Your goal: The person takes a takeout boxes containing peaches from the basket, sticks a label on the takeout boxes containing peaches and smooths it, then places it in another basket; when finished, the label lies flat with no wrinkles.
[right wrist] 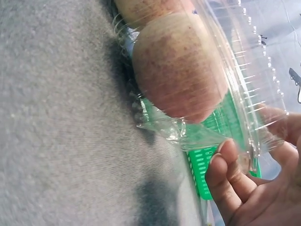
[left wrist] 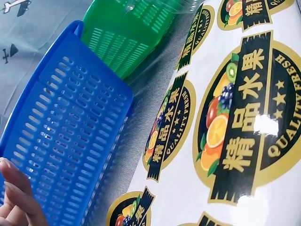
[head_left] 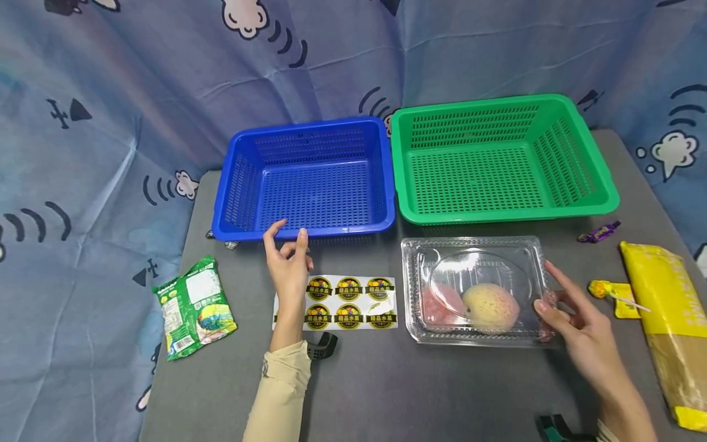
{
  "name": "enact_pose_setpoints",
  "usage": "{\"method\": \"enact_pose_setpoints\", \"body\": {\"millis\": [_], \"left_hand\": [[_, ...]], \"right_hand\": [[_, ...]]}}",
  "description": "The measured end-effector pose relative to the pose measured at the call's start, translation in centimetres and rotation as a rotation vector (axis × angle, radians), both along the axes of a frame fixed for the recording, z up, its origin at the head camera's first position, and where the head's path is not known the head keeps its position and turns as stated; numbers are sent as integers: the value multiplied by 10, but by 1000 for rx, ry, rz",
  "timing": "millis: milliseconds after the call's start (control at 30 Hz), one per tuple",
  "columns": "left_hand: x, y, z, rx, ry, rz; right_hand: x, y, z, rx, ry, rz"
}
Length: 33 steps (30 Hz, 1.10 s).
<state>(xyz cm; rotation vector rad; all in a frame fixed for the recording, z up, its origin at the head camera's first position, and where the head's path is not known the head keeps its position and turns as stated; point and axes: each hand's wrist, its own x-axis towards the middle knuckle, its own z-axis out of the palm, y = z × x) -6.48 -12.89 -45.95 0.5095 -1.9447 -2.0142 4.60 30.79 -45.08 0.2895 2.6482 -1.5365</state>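
Note:
A closed clear plastic clamshell box (head_left: 469, 245) holds two peaches (head_left: 490, 308), which show close up in the right wrist view. My right hand (head_left: 582, 325) grips the box's right edge, its thumb on top and fingers at the rim. My left hand (head_left: 288, 264) is held loosely bent in front of the blue basket (head_left: 315, 232), with nothing in it. Beneath that wrist lies a white sheet of round fruit stickers (head_left: 356, 293), black and gold. Those stickers (left wrist: 249, 110) fill much of the left wrist view.
A green basket (head_left: 505, 216) stands right of the blue one. At the left lies a green snack packet (head_left: 196, 307). On the right are a purple-wrapped candy (head_left: 599, 232), a yellow lollipop (head_left: 599, 288) and a long yellow packet (head_left: 663, 307). A patterned blue curtain (head_left: 166, 80) surrounds the grey table.

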Motion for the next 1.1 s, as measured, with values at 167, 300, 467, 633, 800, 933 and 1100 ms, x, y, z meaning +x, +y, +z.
{"method": "enact_pose_setpoints", "body": {"millis": [167,300,467,633,800,933,1100], "left_hand": [[1,0,1,-4,6,2],[1,0,2,4,-5,0],[1,-1,2,-7,-39,-7],[2,-2,2,-22,-52,-3],[2,-3,4,-12,-60,-19],[4,-8,8,13,-85,-54],[8,-13,10,34,-77,-59]], "right_hand": [[-1,0,0,-6,-12,-6],[-1,0,1,10,-31,-4],[0,2,2,59,-81,3],[0,3,2,126,-91,30],[-1,2,6,208,-77,37],[-1,1,10,252,-30,15],[-3,-6,14,292,131,-17]]}}
